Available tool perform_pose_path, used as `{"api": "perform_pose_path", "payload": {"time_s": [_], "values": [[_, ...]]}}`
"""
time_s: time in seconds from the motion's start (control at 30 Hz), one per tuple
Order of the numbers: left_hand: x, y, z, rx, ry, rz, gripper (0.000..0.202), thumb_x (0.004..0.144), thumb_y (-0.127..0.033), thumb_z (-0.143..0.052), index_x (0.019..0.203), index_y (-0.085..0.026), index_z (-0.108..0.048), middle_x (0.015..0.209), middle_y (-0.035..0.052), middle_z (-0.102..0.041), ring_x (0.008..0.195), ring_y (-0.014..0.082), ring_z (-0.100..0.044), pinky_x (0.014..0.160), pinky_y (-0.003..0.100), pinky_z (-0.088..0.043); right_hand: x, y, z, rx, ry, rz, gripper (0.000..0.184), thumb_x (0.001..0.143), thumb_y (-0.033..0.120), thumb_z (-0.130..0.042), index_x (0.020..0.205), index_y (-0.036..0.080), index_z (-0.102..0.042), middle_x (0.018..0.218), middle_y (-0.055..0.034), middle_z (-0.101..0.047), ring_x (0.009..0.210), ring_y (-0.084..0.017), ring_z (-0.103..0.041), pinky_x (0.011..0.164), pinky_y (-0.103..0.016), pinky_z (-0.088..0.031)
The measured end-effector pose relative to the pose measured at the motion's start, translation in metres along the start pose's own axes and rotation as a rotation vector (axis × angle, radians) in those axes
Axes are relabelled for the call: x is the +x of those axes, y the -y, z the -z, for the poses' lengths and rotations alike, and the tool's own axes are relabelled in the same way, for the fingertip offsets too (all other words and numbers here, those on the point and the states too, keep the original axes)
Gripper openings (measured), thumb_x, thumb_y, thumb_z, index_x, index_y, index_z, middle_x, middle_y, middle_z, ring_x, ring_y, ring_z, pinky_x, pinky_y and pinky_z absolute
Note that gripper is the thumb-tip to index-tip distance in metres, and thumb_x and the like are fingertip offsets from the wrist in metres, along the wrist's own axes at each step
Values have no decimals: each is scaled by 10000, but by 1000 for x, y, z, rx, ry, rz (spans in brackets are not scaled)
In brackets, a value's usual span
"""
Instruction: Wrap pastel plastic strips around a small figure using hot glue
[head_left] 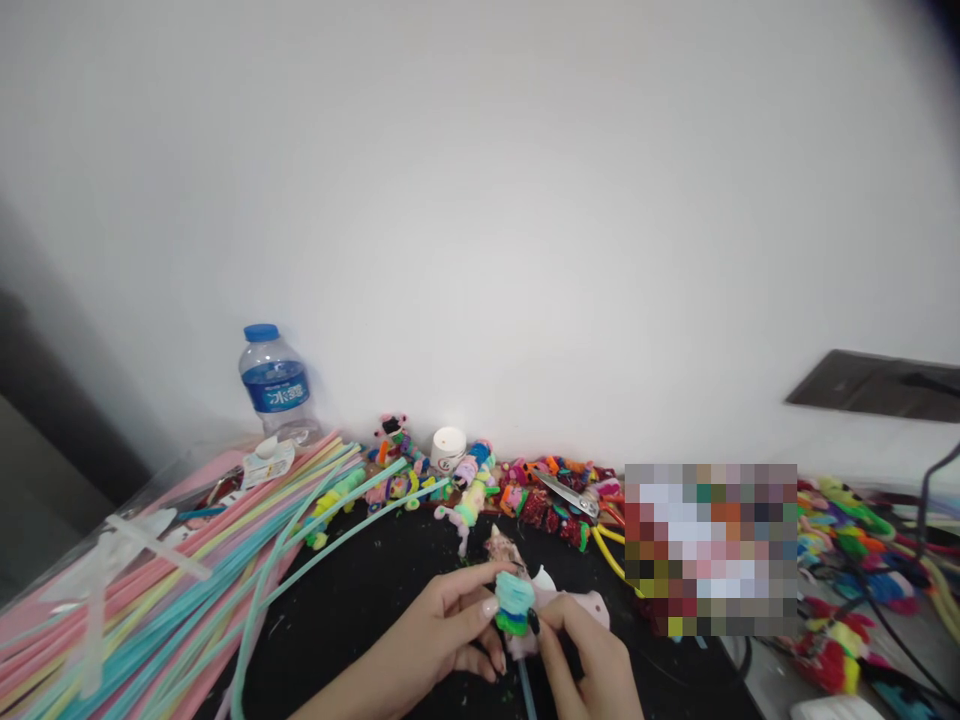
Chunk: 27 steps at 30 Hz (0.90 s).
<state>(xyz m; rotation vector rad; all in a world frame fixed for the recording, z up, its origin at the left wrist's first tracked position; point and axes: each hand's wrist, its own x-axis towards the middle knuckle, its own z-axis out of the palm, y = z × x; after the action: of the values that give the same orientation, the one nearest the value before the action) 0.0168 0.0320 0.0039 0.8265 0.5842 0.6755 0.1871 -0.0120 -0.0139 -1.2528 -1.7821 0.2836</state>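
Left hand [442, 628] and right hand [592, 655] pinch a small fuzzy toy [514, 600] between them, its bands pale teal, blue and green, its edges partly covered, above the black worktop [352, 580]; just behind the right hand lies a pale pink object [589, 604], partly hidden; left of the hands spread pipe cleaners [199, 592]; beyond the hands, colourful dolls [471, 500], scissors [568, 494], a white cup [448, 452], then a bottle [275, 386] by the wall [525, 220]
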Motion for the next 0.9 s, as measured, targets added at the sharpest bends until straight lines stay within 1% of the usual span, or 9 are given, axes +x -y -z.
{"api": "perform_pose_path", "payload": {"time_s": [0.17, 0.3, 0.33, 0.43, 0.53, 0.63, 0.77, 0.9], "values": [[0, -2, -1, -13, -52, -23, 412, 759, -321, -654, 1141, -178, -593, 736, 37, -615, 573, 103, -572, 568, 237, -470, 9, 6, 3, -119, 27, 55, 237, 899, 206, -390, 674, 204, -464, 576, 23, -531, 500, -111, -504, 497, -189, -384], [0, -5, 2, -59, -91, -86, 414, 762, -319, -654, 1152, -199, -586, 755, 30, -598, 565, 91, -539, 562, 238, -460, 23, 13, 0, -253, 59, 73, 223, 891, 184, -390, 680, 201, -462, 581, 20, -540, 495, -115, -515, 502, -210, -357], [0, -6, 4, -74, -96, -107, 408, 765, -316, -652, 1153, -208, -586, 779, 29, -593, 570, 87, -531, 562, 236, -458, 28, 14, -2, -281, 52, 73, 223, 889, 183, -395, 676, 200, -461, 580, 18, -538, 503, -118, -521, 505, -214, -349], [1, -8, 9, -108, -130, -155, 403, 781, -304, -636, 1171, -228, -569, 834, 28, -580, 582, 77, -511, 564, 231, -454, 41, 14, -10, -294, -5, 158, 228, 889, 174, -386, 676, 194, -467, 565, 14, -518, 503, -119, -507, 494, -216, -326], [3, -9, 12, -110, -168, -183, 399, 791, -300, -624, 1177, -225, -555, 822, 19, -572, 577, 73, -503, 562, 230, -455, 48, 10, -15, -310, -43, 253, 219, 883, 146, -399, 685, 186, -483, 570, 10, -516, 510, -122, -489, 518, -224, -324], [4, -8, 11, -61, -185, -171, 419, 767, -327, -646, 1156, -198, -558, 763, 11, -571, 542, 78, -505, 532, 234, -453, 45, 3, -16, -351, -72, 312, 210, 879, 141, -418, 689, 180, -499, 568, 2, -517, 516, -131, -478, 530, -237, -312], [5, -5, 10, 13, -188, -130, 476, 712, -359, -691, 1130, -173, -560, 728, 9, -577, 509, 85, -516, 508, 243, -454, 35, -2, -13, -371, -58, 302, 207, 878, 142, -422, 695, 181, -510, 575, -7, -527, 528, -141, -479, 533, -246, -299], [6, -1, 13, 48, -165, -119, 517, 714, -384, -683, 1158, -164, -535, 682, 3, -584, 497, 91, -530, 504, 243, -456, 31, -1, -11, -366, -73, 300, 203, 878, 142, -419, 705, 184, -517, 572, -8, -532, 528, -145, -484, 533, -249, -292]]}}
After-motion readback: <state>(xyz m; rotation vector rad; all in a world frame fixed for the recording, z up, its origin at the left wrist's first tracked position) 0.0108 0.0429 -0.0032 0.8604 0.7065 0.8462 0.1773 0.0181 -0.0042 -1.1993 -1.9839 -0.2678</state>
